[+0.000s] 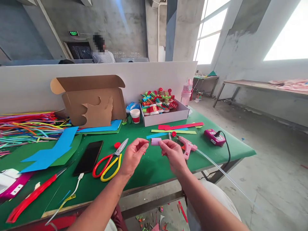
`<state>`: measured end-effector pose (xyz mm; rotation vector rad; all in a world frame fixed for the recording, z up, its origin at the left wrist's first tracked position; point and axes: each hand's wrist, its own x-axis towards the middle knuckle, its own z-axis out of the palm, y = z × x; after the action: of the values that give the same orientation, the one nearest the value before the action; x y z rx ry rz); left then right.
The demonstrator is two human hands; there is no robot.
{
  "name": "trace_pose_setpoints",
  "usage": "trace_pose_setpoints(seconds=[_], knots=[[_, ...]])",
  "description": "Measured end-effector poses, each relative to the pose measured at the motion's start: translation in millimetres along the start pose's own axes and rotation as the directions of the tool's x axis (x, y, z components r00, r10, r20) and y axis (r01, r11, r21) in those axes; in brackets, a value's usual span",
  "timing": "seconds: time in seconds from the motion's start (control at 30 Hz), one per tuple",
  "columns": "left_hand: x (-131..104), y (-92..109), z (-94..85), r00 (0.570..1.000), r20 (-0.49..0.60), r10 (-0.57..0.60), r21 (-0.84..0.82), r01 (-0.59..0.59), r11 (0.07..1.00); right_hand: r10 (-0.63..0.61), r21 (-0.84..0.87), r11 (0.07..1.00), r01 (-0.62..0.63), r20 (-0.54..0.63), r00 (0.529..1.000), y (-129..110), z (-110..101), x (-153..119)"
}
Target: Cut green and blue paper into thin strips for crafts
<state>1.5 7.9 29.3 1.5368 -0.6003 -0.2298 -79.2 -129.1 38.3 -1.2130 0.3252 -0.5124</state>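
Between my hands, above the table edge, is a small purple paper roll [156, 141]. My right hand [172, 154] pinches its right end between thumb and fingers. My left hand [135, 155] is just left of the roll, apart from it, thumb and fingertips pressed together; whether something tiny is in that pinch I cannot make out. A pink glue gun [188, 147] with a long clear glue stick lies beside my right hand. Scissors [111, 162] with one red and one yellow handle rest left of my left hand, near a small red roll [117, 145].
A white box [166, 119] of colourful paper crafts stands at the back beside paper cups [135, 116]. Paper strips [178, 131], a phone [88, 158], a red-handled knife [36, 197], pipe cleaners [31, 131] and a magenta power socket [215, 137] lie on the green table. Another person [103, 56] is beyond the partition.
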Motion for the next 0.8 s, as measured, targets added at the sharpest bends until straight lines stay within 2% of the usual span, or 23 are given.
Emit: trace_pose_setpoints(seconds=[0.13, 0.33, 0.53, 0.67, 0.8], knots=[[1, 2, 15.1, 0.994, -0.096, -0.06, -0.123, 0.048, 0.991, -0.074, -0.132, 0.988, 0.074, 0.011, 0.997, 5, 3, -4], [-7, -8, 19.3, 0.987, -0.142, -0.07, -0.094, 0.057, 0.994, -0.072, -0.165, 0.984, 0.072, 0.01, 0.997, 14, 3, -5], [-5, -8, 2.9, 0.996, -0.058, -0.064, 0.012, 0.064, 0.998, -0.061, -0.115, 0.992, 0.054, -0.056, 0.997, 11, -3, 0], [-8, -6, -13.2, 0.998, 0.058, 0.022, 0.156, -0.031, 0.987, -0.012, -0.051, 0.999, 0.008, -0.072, 0.997, 9, -6, 5], [-12, 0, -24.0, 0.991, 0.133, 0.018, 0.129, -0.035, 0.991, 0.012, -0.033, 0.999, -0.014, -0.051, 0.999, 9, -5, 5]])
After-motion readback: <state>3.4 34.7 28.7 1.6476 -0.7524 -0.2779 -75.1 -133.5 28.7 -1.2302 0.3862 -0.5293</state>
